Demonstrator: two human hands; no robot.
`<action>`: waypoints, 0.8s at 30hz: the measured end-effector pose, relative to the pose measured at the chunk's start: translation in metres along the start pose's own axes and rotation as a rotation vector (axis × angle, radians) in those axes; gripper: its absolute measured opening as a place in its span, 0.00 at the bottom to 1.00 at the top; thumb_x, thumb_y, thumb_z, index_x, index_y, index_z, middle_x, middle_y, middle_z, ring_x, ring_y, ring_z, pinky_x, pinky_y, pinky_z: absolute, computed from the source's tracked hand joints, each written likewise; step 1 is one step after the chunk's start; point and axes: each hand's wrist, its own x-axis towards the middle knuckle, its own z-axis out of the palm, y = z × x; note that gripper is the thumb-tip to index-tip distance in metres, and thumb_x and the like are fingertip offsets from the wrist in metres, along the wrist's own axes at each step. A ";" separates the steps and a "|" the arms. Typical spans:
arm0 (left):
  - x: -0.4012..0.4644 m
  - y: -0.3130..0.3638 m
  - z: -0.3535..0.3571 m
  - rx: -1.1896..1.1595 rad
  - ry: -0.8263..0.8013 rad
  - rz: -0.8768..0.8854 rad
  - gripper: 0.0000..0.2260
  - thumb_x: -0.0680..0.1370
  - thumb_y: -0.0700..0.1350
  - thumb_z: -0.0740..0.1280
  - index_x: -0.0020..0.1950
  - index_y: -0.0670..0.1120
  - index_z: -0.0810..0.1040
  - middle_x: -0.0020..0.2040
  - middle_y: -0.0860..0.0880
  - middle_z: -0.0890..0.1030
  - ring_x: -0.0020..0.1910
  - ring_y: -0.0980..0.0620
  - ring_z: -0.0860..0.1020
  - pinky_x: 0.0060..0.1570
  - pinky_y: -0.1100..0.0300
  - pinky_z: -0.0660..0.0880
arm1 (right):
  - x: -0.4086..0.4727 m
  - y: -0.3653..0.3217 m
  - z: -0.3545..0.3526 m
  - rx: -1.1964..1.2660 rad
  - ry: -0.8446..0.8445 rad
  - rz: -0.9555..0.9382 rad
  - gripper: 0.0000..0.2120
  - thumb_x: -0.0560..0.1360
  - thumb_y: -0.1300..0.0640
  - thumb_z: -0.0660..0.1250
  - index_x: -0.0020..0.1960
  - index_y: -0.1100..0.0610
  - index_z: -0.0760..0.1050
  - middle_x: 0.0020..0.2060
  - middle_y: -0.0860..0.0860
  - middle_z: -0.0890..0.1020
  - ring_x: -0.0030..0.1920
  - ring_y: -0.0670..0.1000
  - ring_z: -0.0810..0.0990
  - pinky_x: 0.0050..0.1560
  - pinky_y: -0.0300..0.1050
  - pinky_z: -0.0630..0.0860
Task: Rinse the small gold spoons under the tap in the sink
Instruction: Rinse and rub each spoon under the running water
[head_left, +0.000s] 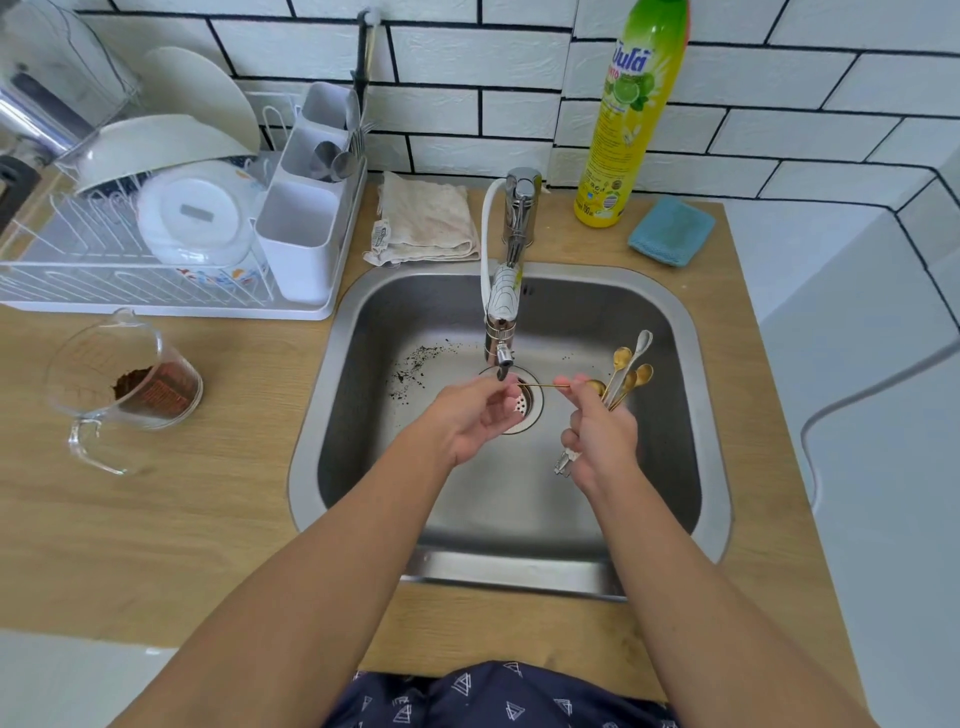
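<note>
Both my hands are over the steel sink (691, 395), just below the tap (503, 332). My right hand (600, 439) grips a bundle of small gold spoons (631, 376) with one silver spoon (641, 345) among them, bowls pointing up and away. One thin gold spoon (545, 385) lies sideways between the hands; its bowl is by my right fingers, and its handle end is pinched in my left hand (475, 415) under the spout. I cannot make out running water.
Dark grounds (415, 364) speckle the sink floor near the drain strainer (524, 405). A dish rack (171, 228) with bowls and a cutlery holder stands at left. A glass jug with brown grounds (124, 384), a cloth (426, 218), a detergent bottle (631, 114) and a blue sponge (670, 231) are on the wooden counter.
</note>
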 end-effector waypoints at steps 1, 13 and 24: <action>0.000 0.000 0.002 0.017 0.028 0.033 0.05 0.81 0.41 0.67 0.46 0.40 0.80 0.31 0.49 0.81 0.25 0.57 0.77 0.39 0.57 0.83 | 0.000 0.001 0.001 -0.006 0.002 0.002 0.03 0.78 0.60 0.71 0.46 0.55 0.81 0.34 0.52 0.83 0.21 0.43 0.57 0.21 0.36 0.55; -0.003 -0.004 0.003 0.075 0.073 0.189 0.08 0.82 0.43 0.66 0.50 0.38 0.79 0.37 0.45 0.84 0.31 0.54 0.83 0.33 0.64 0.80 | 0.005 0.000 0.003 -0.064 -0.026 -0.033 0.07 0.80 0.56 0.70 0.45 0.57 0.84 0.36 0.51 0.86 0.21 0.43 0.58 0.21 0.36 0.57; -0.022 -0.009 -0.011 0.465 0.044 0.193 0.07 0.81 0.50 0.66 0.51 0.48 0.82 0.45 0.50 0.87 0.31 0.56 0.81 0.29 0.63 0.77 | -0.017 0.017 0.030 -0.201 -0.150 0.041 0.06 0.75 0.57 0.76 0.39 0.53 0.83 0.25 0.46 0.78 0.20 0.43 0.62 0.20 0.37 0.59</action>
